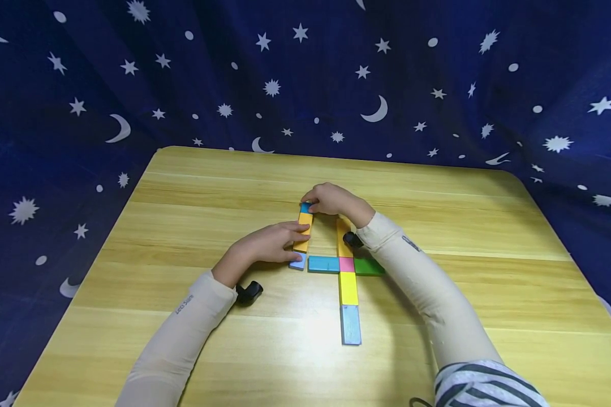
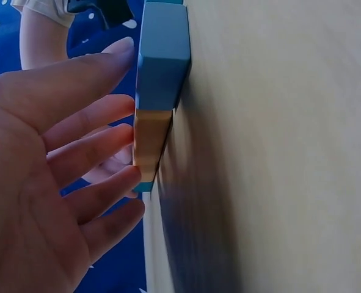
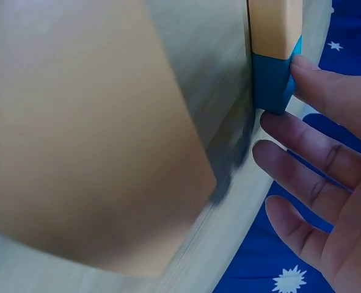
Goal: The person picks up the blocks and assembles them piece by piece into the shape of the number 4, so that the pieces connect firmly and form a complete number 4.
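On the table, a short upright row of wooden blocks runs between my hands. At its far end my right hand (image 1: 332, 199) pinches a small blue block (image 1: 306, 207), thumb on its side and a fingertip at its end in the right wrist view. My left hand (image 1: 266, 244) lies along the row's left side with its fingers extended. Those fingers touch or nearly touch the orange part (image 1: 305, 219) and the periwinkle-blue block (image 1: 297, 262) at the near end. In the left wrist view that near block (image 2: 163, 70) stands beside the thumb. Whether the orange part is several blocks is partly hidden.
Right of the row, a cross of blocks lies flat: orange (image 1: 343, 240), pink (image 1: 346, 264), teal (image 1: 323, 264), green (image 1: 368, 267), yellow (image 1: 348, 288) and light blue (image 1: 351, 325). My right forearm passes over its green side. A starry blue curtain (image 1: 305, 73) hangs behind the table (image 1: 183, 186).
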Motion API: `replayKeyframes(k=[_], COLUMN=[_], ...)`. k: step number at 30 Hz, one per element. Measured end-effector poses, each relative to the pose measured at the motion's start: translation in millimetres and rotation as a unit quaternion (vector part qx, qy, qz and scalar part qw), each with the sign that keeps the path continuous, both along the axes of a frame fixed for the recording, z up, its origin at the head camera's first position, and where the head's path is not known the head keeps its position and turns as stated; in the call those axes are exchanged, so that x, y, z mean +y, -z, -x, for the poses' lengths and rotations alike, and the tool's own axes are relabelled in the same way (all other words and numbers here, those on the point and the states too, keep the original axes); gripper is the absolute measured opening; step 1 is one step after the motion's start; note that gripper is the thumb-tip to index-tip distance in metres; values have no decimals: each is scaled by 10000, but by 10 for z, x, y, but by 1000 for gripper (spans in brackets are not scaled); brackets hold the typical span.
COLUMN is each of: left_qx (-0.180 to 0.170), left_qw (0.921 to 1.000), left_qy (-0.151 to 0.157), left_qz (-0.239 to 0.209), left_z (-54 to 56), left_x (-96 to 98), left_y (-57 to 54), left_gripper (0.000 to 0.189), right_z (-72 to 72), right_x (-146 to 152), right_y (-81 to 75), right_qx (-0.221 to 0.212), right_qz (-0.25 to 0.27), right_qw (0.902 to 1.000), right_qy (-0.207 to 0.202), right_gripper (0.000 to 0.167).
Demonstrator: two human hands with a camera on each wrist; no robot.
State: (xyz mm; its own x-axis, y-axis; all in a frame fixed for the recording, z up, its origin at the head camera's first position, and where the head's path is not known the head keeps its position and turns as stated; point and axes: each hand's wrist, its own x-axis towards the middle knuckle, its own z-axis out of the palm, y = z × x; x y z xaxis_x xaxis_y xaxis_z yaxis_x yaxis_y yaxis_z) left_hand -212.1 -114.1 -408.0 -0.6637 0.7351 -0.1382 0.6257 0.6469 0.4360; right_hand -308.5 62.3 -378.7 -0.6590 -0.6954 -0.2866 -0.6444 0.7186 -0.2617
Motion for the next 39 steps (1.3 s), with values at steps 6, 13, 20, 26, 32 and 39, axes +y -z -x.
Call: replayKeyframes(k=[6,13,20,26,32,39], left_qx=[161,458,817,1426,1729,1860], left_qw=[9998,9981,9909,9772,9721,9681], left_qy=[-56,-96,-685,-1442,-1585,-1589], left_qz=[-94,-396,-820,-630,-89,537], left_z=[8,64,136,246,366,327], left_x=[13,-60,-264,-556,-699,-731], left_y=[23,41,-37,-306,-586,-639], left_gripper=[50,46,51,53,60,71], right_z=[-20,11,90,203,214,-12], right_x=[74,154,327,527,791,964], right_y=[9,-25,-134,-420,-681,-616], right_qx=[-10,-16,55,636,1295,1651], right_qz=[211,324,378,639,989,1103], right_qw=[9993,9972,9961,9894,9699,9560], right_qy=[305,669,791,1142,1811,2161], right_gripper=[40,49,55,66,81,91])
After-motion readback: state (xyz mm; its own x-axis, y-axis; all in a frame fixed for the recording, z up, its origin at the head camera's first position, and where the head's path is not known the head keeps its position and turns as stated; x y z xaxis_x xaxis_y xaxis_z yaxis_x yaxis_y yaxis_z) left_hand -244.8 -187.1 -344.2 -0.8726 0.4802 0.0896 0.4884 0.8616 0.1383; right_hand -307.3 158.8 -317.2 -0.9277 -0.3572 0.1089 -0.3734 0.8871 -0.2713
